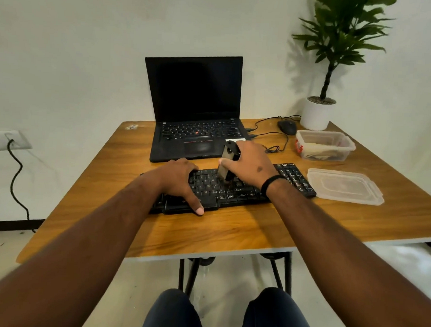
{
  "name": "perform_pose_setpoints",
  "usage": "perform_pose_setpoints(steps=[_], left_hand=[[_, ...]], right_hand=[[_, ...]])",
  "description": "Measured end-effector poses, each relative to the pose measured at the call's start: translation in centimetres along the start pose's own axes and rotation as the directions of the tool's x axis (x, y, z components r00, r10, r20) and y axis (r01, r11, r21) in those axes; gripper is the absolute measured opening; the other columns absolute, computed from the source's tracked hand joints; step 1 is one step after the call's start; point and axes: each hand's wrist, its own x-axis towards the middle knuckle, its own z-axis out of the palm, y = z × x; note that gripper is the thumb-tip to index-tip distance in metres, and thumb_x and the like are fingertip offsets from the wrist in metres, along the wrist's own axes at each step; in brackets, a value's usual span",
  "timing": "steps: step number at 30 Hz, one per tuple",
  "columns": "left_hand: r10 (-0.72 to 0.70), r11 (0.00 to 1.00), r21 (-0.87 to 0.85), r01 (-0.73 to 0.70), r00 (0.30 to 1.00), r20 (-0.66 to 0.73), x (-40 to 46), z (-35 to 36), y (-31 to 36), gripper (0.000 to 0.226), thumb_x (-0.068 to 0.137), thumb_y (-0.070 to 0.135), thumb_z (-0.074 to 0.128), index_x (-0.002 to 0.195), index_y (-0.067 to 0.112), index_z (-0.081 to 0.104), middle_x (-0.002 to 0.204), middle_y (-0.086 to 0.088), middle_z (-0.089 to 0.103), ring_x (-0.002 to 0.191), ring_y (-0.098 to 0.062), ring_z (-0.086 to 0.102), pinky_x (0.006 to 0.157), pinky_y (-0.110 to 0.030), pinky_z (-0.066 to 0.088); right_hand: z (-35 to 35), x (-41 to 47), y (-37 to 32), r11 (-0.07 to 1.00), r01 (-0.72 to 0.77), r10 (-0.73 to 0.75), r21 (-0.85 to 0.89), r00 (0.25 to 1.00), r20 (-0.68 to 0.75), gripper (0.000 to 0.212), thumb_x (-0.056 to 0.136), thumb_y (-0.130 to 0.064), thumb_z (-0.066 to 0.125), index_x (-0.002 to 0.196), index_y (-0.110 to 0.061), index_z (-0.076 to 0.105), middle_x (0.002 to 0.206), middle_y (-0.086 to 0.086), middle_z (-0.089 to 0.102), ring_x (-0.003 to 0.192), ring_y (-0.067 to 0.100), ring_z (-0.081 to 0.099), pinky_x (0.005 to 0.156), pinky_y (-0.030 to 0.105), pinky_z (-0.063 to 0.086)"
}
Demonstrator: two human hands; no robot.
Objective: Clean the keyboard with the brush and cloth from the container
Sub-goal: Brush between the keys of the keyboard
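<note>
A black keyboard (235, 191) lies across the middle of the wooden table (231, 228). My right hand (251, 162) grips a grey-black brush (226, 163) held upright, its bristle end down on the keys near the keyboard's centre. My left hand (181, 179) rests on the keyboard's left part, fingers spread over the far edge and thumb at the near edge. A clear plastic container (325, 146) stands at the right rear with a crumpled cloth (318, 153) inside. Its lid (344, 185) lies beside the keyboard's right end.
An open black laptop (194, 108) sits behind the keyboard. A black mouse (287, 127) with its cable and a potted plant (318, 113) stand at the back right. A wall socket with a cord (14, 169) is on the left wall.
</note>
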Motion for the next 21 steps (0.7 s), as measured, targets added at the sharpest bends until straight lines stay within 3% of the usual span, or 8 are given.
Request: perform_pose_setpoints(steps=[3,7,10,12,15,19,21], left_hand=[[-0.052,0.997,0.054,0.049,0.997,0.058,0.4,-0.5,0.8,0.133,0.045,0.061,0.094,0.155,0.025,0.030,0.152,-0.002,0.032,0.139,-0.028,0.033,0.113,-0.047,0.037],[-0.101,0.992,0.087,0.092,0.990,0.102,0.8,-0.7,1.3,0.142,0.041,0.061,0.095,0.158,0.024,0.023,0.157,-0.003,0.026,0.144,-0.031,0.031,0.114,-0.053,0.038],[-0.100,0.993,0.076,0.093,0.991,0.090,1.0,-0.5,1.2,0.140,0.040,0.060,0.095,0.157,0.026,0.025,0.155,-0.003,0.028,0.143,-0.031,0.032,0.112,-0.052,0.039],[-0.103,0.992,0.081,0.096,0.991,0.085,1.2,-0.5,1.0,0.141,0.040,0.061,0.095,0.158,0.026,0.025,0.157,-0.003,0.027,0.144,-0.031,0.031,0.113,-0.051,0.039],[-0.108,0.991,0.090,0.099,0.990,0.094,1.2,-0.5,1.1,0.144,0.039,0.061,0.095,0.158,0.024,0.023,0.158,-0.003,0.025,0.145,-0.031,0.030,0.113,-0.050,0.039],[-0.104,0.991,0.091,0.095,0.990,0.095,1.3,-0.6,1.2,0.138,0.036,0.059,0.096,0.153,0.023,0.034,0.151,-0.003,0.035,0.137,-0.030,0.041,0.109,-0.048,0.043],[-0.108,0.990,0.100,0.098,0.989,0.098,1.4,-1.0,1.5,0.135,0.031,0.059,0.096,0.149,0.022,0.040,0.146,-0.003,0.042,0.131,-0.029,0.046,0.106,-0.049,0.046]], right_hand=[[0.7,-0.2,-0.7,0.999,0.033,-0.034,0.021,0.995,0.089,0.027,0.085,-0.040,0.073,0.087,-0.018,0.058,0.087,0.001,0.063,0.081,0.018,0.061,0.063,0.026,0.045],[1.1,-0.2,-1.2,0.997,-0.010,0.002,-0.075,0.995,-0.096,0.024,0.089,-0.041,0.067,0.095,-0.019,0.059,0.086,-0.005,0.060,0.078,0.013,0.056,0.066,0.025,0.046],[0.9,-0.6,-1.1,0.996,0.001,-0.007,0.093,0.998,0.058,0.025,0.086,-0.040,0.072,0.082,-0.020,0.056,0.079,-0.006,0.058,0.069,0.008,0.055,0.055,0.018,0.039],[1.6,-0.9,-1.2,1.000,-0.012,0.010,0.024,0.998,0.067,0.028,0.086,-0.043,0.071,0.081,-0.021,0.055,0.077,-0.006,0.058,0.069,0.010,0.057,0.055,0.021,0.041],[1.8,-1.0,-1.4,0.993,-0.060,0.049,-0.103,0.993,-0.107,0.032,0.089,-0.048,0.065,0.096,-0.018,0.059,0.084,-0.005,0.058,0.078,0.014,0.058,0.064,0.025,0.044],[1.4,-1.8,-2.0,0.999,0.022,-0.022,-0.023,1.000,0.023,0.032,0.087,-0.047,0.068,0.074,-0.024,0.049,0.073,-0.007,0.054,0.066,0.009,0.052,0.056,0.023,0.036],[1.9,-2.0,-2.0,0.991,-0.002,-0.003,-0.131,0.999,-0.036,0.028,0.089,-0.048,0.064,0.083,-0.023,0.052,0.077,-0.008,0.055,0.071,0.010,0.053,0.056,0.024,0.040]])
